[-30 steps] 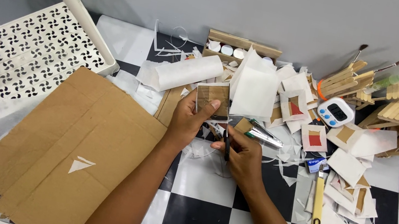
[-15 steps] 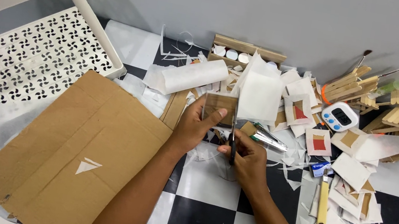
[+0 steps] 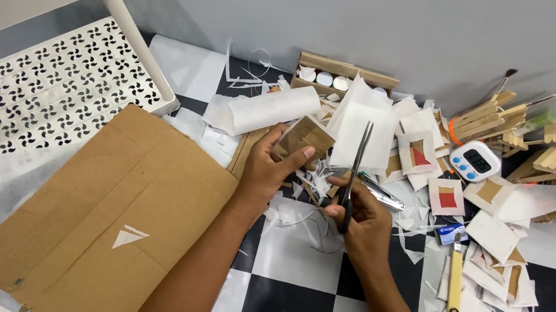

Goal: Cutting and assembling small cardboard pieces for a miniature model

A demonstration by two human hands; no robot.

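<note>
Brown cardboard square pinched in left hand, frame centre. Right hand clamped on scissors, blades together, long axis vertical, tips just right of the square.

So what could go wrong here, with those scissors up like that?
The scissors in the right hand point up, close to the left hand pinching a small cardboard piece; a slip might nick a finger. The yellow utility knife lies half buried among paper scraps, easy to grab blindly.
</note>
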